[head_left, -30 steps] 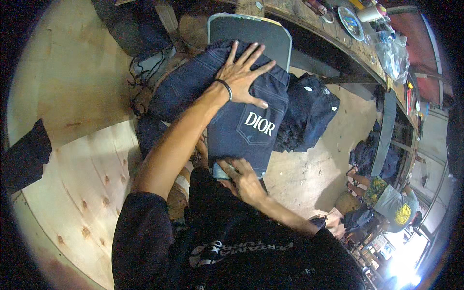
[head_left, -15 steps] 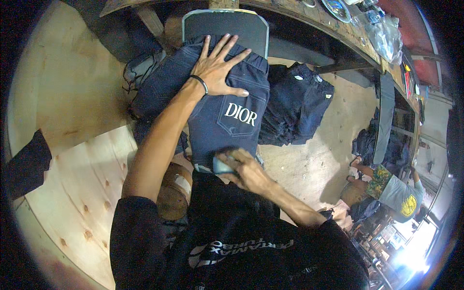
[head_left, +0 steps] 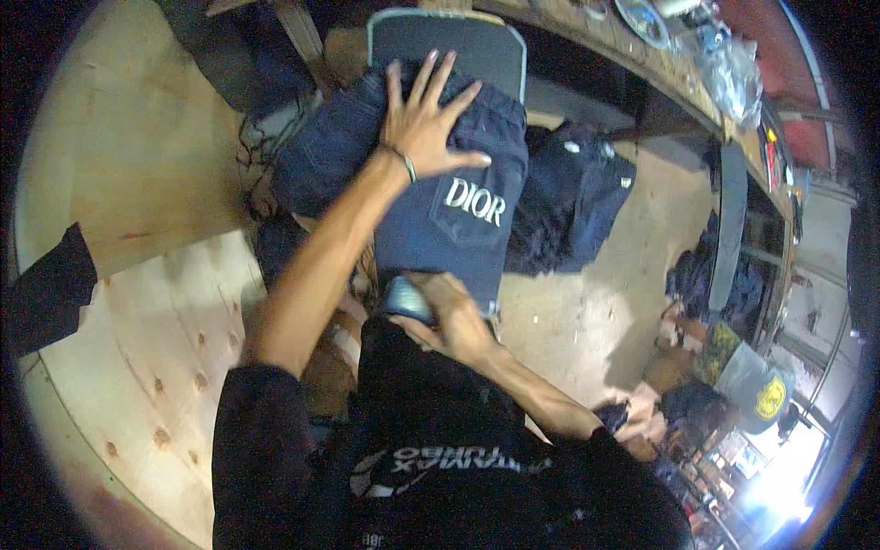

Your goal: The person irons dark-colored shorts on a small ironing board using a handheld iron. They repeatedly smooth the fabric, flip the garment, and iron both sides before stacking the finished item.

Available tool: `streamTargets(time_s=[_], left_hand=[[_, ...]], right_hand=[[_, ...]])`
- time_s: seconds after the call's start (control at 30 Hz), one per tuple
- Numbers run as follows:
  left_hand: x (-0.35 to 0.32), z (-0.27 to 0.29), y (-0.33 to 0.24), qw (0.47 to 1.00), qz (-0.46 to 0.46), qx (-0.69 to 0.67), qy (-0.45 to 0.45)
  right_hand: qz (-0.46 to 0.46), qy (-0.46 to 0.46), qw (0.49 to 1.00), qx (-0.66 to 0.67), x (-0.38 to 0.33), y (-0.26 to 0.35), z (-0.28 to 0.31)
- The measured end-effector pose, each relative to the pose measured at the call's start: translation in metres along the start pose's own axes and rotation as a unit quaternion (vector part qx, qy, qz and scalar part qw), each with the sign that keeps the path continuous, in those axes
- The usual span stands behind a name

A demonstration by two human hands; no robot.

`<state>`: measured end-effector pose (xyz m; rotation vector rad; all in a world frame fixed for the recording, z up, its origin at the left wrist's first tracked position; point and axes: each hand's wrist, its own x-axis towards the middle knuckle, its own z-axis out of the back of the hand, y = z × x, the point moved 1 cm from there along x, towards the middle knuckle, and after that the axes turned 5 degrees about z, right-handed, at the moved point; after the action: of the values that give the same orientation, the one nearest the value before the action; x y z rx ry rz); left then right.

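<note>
A dark blue denim garment (head_left: 458,211) with white lettering on a back pocket lies over a grey padded board (head_left: 458,46). My left hand (head_left: 426,124) rests flat on the garment's far part with its fingers spread and a thin band on the wrist. It holds nothing. My right hand (head_left: 454,321) is at the garment's near edge, close to my chest. Its fingers are closed around a grey-blue fold (head_left: 406,298) there, which looks like the garment's edge.
A second heap of dark denim (head_left: 573,197) lies right of the board. Plywood floor (head_left: 137,302) spreads to the left, with a dark cloth (head_left: 46,293) at its rim. A cluttered wooden bench (head_left: 678,55) runs along the top right. A person in a cap (head_left: 761,394) is at lower right.
My left hand stays flat on the denim, its fingers now pointing more straight away from me. My right hand keeps its hold at the near edge. The view has shifted a little.
</note>
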<state>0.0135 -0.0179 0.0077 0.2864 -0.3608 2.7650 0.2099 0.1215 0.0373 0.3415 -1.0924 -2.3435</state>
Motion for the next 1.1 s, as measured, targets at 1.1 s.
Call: streamTargets(time_s=[1.1], left_hand=[[-0.391,-0.062,-0.029,0.798,0.292,-0.41,0.331]], right_hand=[[-0.008,-0.168,0.969,-0.179,-0.005,-0.01,-0.064]])
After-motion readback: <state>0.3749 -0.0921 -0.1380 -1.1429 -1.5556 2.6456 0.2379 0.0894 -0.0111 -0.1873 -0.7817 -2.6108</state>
